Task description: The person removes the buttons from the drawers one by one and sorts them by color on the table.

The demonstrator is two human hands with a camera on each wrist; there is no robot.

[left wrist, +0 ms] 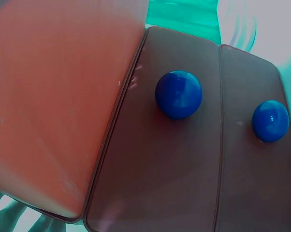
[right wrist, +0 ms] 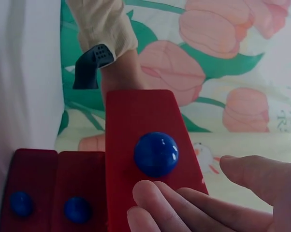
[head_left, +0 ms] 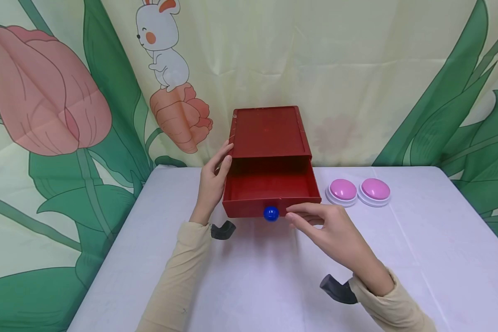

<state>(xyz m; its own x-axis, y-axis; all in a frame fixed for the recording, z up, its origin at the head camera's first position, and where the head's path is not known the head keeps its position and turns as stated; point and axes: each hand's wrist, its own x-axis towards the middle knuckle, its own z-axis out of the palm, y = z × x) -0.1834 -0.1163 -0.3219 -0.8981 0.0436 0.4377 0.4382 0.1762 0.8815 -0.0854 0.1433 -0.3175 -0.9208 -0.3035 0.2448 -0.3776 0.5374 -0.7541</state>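
Observation:
A red drawer cabinet [head_left: 269,131] stands on the table, its top drawer [head_left: 249,210] pulled out with the red inner floor showing. A round blue knob [right wrist: 156,154] sits on that drawer's front. My left hand [head_left: 212,182] rests against the cabinet's left side, its fingers extended. Just right of the knob is my right hand [head_left: 329,228], with thumb and fingers apart and nothing held. Its fingertips [right wrist: 150,195] are close to the drawer front; whether they touch it I cannot tell. In the left wrist view, two lower drawer fronts [left wrist: 145,169] with blue knobs are closed.
Two pink push buttons [head_left: 343,190] with white bases stand side by side to the right of the cabinet on the white table [head_left: 249,286]. Behind hangs a printed curtain [head_left: 357,92] with tulips and a rabbit. A black wrist mount [head_left: 339,290] sticks out from the right sleeve.

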